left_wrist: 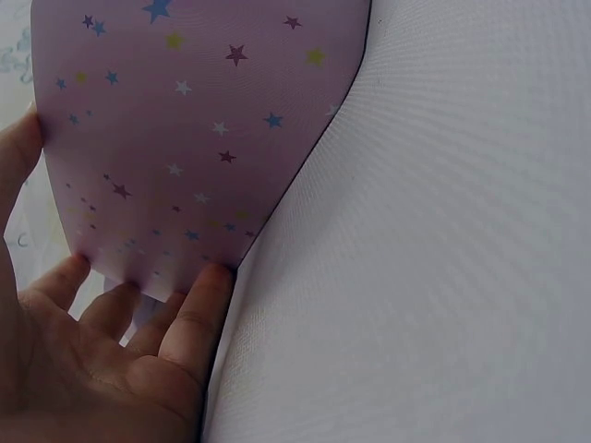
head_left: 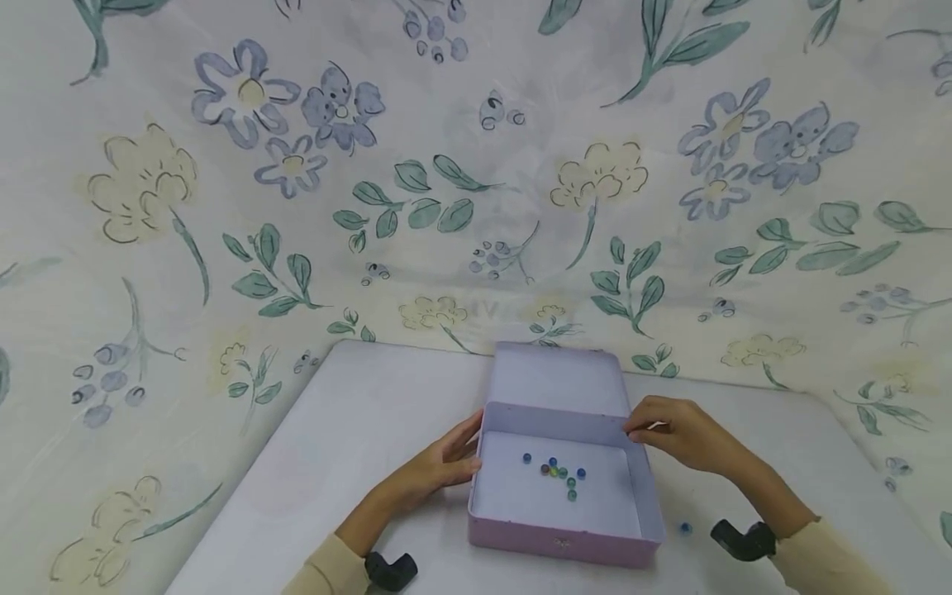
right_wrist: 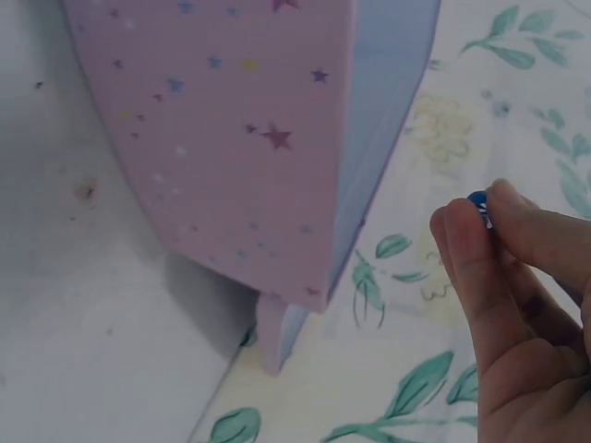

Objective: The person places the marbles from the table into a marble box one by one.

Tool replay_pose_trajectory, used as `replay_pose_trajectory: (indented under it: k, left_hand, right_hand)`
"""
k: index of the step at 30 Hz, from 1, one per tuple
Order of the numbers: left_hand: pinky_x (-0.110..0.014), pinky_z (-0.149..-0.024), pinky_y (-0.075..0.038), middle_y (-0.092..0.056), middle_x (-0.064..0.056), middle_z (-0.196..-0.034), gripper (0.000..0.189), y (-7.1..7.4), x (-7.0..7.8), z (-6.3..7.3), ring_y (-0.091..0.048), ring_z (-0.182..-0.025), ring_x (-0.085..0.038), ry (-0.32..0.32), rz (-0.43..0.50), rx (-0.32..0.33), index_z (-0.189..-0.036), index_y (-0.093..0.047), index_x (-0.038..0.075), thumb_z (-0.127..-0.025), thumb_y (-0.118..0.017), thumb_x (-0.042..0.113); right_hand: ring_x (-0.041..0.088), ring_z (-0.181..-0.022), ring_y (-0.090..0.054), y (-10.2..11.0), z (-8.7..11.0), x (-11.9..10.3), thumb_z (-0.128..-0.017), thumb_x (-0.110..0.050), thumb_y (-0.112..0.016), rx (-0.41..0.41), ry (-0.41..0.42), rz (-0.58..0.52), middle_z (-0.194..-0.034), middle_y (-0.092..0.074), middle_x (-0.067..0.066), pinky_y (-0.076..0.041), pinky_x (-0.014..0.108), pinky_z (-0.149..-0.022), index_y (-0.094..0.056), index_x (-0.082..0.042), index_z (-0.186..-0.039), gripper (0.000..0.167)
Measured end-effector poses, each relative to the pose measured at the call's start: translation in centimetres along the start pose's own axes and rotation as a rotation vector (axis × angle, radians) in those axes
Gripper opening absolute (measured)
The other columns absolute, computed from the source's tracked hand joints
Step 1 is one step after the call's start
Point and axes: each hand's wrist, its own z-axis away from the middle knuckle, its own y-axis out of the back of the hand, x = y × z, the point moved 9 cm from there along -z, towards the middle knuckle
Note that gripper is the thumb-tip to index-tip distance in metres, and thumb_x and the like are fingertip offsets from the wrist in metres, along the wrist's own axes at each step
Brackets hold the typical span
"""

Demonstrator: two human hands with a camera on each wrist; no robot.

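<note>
A pink tin box (head_left: 565,541) with a pale lilac inside stands on the table, its lid (head_left: 558,378) tipped back at the far side. Several glass marbles (head_left: 563,473), blue, green and brownish, lie grouped on its floor. My left hand (head_left: 439,463) rests against the box's left wall, fingers fairly straight; in the left wrist view its fingertips (left_wrist: 218,275) touch the star-printed side. Over the box's far right corner, my right hand (head_left: 680,431) pinches a blue marble (right_wrist: 478,201) between thumb and fingertips, above the rim. Another blue marble (head_left: 685,528) lies on the table right of the box.
The white table (head_left: 372,413) carries the box right of its middle. A cloth wall (head_left: 476,165) printed with flowers and leaves rises behind the table's far edge. Black bands (head_left: 744,540) sit near both wrists, by beige sleeves.
</note>
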Motion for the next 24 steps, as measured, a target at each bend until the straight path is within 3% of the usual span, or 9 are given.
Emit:
replay_pose_trajectory:
  k: [5,14,20,24]
  left_hand:
    - [-0.059,-0.117,-0.033,0.002,-0.006,-0.170,0.076,0.1,0.1,0.4,-0.004,-0.155,-0.042,0.007,-0.002,-0.006,-0.162,-0.008,0.029,-0.103,-0.055,0.023]
    - [-0.060,-0.116,-0.033,0.001,-0.007,-0.170,0.074,-0.1,0.0,-0.1,-0.005,-0.154,-0.044,-0.005,-0.001,0.003,-0.162,-0.010,0.030,-0.103,-0.054,0.020]
    - [-0.058,-0.117,-0.033,0.001,-0.004,-0.170,0.074,-0.1,0.1,-0.3,-0.005,-0.155,-0.041,-0.004,-0.001,-0.006,-0.162,-0.009,0.030,-0.104,-0.053,0.018]
    - [-0.059,-0.117,-0.033,0.002,-0.006,-0.170,0.076,-0.1,0.4,-0.3,-0.005,-0.155,-0.042,-0.010,-0.018,0.001,-0.162,-0.008,0.027,-0.103,-0.054,0.019]
  right_hand:
    - [0.010,-0.088,-0.068,-1.3,-2.0,-0.5,-0.089,-0.004,-0.073,-0.038,0.015,0.025,-0.097,-0.072,-0.002,-0.059,0.019,-0.077,-0.077,-0.013,-0.102,0.017]
    - [0.003,-0.087,-0.066,-3.6,-5.0,-0.8,-0.088,-0.003,-0.073,-0.106,0.016,0.051,-0.094,-0.070,-0.006,-0.058,0.018,-0.076,-0.077,-0.016,-0.096,0.015]
    - [0.000,-0.083,-0.063,-5.8,-6.3,-0.6,-0.087,-0.001,-0.073,-0.204,0.002,0.118,-0.091,-0.070,-0.005,-0.056,0.015,-0.074,-0.078,-0.012,-0.097,0.015]
    - [0.001,-0.081,-0.063,-6.2,-6.9,-0.7,-0.087,-0.001,-0.073,-0.210,-0.014,0.136,-0.090,-0.071,-0.005,-0.056,0.015,-0.073,-0.078,-0.012,-0.095,0.015]
